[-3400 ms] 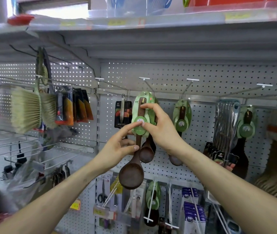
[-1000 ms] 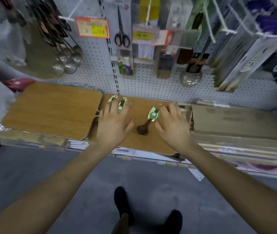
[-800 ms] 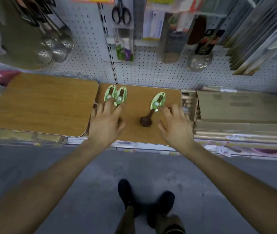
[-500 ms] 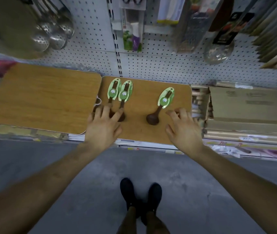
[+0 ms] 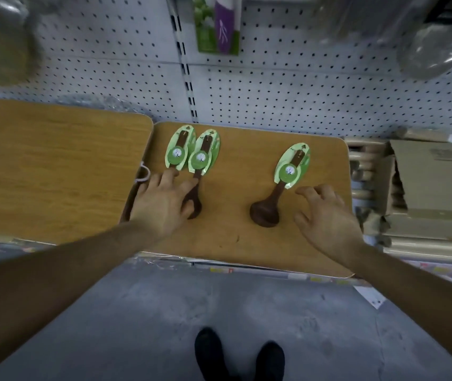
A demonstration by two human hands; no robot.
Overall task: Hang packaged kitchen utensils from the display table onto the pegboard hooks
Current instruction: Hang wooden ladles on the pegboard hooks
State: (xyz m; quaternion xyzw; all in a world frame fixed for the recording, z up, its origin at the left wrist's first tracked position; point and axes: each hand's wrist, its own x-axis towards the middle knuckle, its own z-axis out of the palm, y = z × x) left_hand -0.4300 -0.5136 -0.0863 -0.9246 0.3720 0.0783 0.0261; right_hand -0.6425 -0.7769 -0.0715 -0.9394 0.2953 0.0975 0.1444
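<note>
**Both hands down at the table, three spoons left to hang**

3.4 s ago your hands were up at the pegboard hooks. Now they are low over the display table [image 5: 233, 243], in the middle of the frame. Against 0.5 s ago little differs: the table fills more of the view, and your right fingers sit nearer the lone spoon.

Each spoon carries a green oval card with a round white emblem; its print is too small to read. A green-and-purple pack [image 5: 216, 23] hangs on the pegboard [image 5: 288, 92] at the top, its lettering blurred.

Your left hand [image 5: 161, 207] lies palm down with its fingers fairly straight. It rests on the handles of the paired spoons, the outer spoon [image 5: 179, 151] and the inner spoon [image 5: 204, 158], and covers the outer one's bowl. It closes on nothing.

Your right hand [image 5: 326, 218] hovers loosely spread, holding nothing, just right of the lone spoon [image 5: 281, 185], which lies flat and aslant on the table.
</note>
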